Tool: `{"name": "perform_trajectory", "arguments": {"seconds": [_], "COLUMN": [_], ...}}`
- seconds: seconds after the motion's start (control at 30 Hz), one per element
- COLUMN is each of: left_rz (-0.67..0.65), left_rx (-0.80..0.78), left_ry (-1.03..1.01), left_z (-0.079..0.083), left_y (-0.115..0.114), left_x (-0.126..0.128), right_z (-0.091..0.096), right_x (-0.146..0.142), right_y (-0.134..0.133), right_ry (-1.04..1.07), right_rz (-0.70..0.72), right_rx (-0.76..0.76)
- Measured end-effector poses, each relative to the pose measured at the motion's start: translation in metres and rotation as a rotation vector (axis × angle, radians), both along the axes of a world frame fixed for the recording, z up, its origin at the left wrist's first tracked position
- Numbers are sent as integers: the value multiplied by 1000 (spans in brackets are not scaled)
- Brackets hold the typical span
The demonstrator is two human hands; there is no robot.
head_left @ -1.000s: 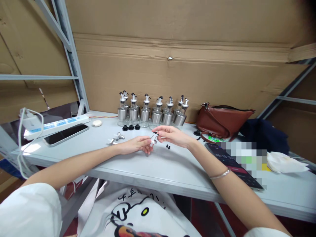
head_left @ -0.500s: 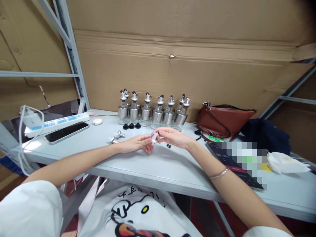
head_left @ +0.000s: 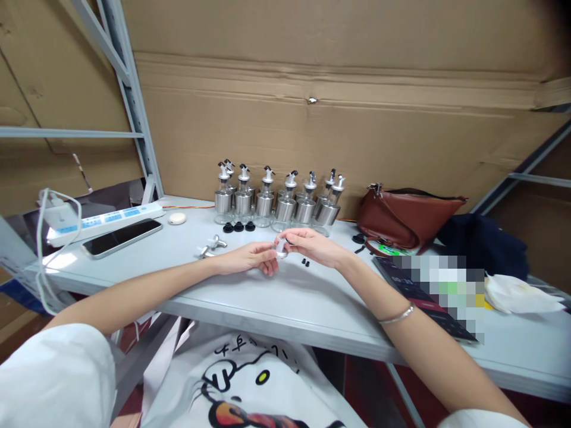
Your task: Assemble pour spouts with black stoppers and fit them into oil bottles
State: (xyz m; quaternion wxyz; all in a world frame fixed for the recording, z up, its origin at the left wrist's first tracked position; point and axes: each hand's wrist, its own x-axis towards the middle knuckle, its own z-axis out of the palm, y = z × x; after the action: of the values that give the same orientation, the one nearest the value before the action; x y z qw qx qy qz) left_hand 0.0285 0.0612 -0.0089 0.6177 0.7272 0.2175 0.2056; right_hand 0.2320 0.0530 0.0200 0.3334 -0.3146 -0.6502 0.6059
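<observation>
Between my two hands is a small white-and-silver pour spout (head_left: 281,248), held above the table. My left hand (head_left: 250,259) pinches its base with thumb and fingers. The fingers of my right hand (head_left: 311,244) close on its upper end, where a small dark bit shows; I cannot make out whether it is part of the spout. Two similar pour spouts (head_left: 212,246) lie left of my left hand. Just right of the held spout are tiny black pieces (head_left: 306,263). Black stoppers (head_left: 239,227) sit in a row beyond my left hand.
Several glass-and-steel oil bottles (head_left: 285,208) with spouts stand at the back. A phone (head_left: 125,236), power strip (head_left: 102,224) and round white object (head_left: 177,219) lie left. On the right are a brown bag (head_left: 401,217), a dark tablet-like device (head_left: 414,291) and white tissue (head_left: 520,293).
My right hand's fingers have shifted slightly around the top of the spout. Both hands otherwise stay where they were; the view has moved a little.
</observation>
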Motion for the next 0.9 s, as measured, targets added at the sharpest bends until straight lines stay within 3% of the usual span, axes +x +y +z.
{"name": "perform_trajectory", "arguments": {"seconds": [0.1, 0.2, 0.37, 0.43, 0.53, 0.9], "left_rz": [70, 260, 636, 612, 502, 495], "left_rx": [45, 186, 680, 813, 886, 990], "left_ry": [-4, -49, 257, 399, 490, 516], "left_z": [8, 24, 42, 40, 31, 18], "left_y": [10, 29, 72, 84, 96, 105], "left_x": [-3, -18, -65, -81, -91, -86], "right_z": [1, 5, 12, 13, 13, 13], "right_x": [-1, -1, 5, 7, 7, 5], "right_y": [0, 1, 3, 3, 2, 0], "right_ry": [94, 208, 253, 243, 242, 244], "right_rz": [-57, -171, -301, -293, -268, -286], "right_rx": [-35, -56, -18, 1, 16, -4]}}
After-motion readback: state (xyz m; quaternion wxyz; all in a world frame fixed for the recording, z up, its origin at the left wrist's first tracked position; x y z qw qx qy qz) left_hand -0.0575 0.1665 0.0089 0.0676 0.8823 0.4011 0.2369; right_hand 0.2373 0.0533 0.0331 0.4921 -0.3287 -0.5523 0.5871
